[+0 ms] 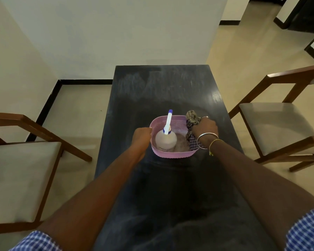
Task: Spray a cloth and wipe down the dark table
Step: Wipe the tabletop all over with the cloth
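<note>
Head view: cloth [192,124] bunched in right hand [205,130] (left hand [142,135] on basket [170,153] rim).

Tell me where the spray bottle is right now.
The spray bottle stands upright in the left half of the pink basket, mid-table, between both hands.

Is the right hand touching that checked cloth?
Touching: in the head view the right hand is closed around the cloth at the basket rim.
</note>
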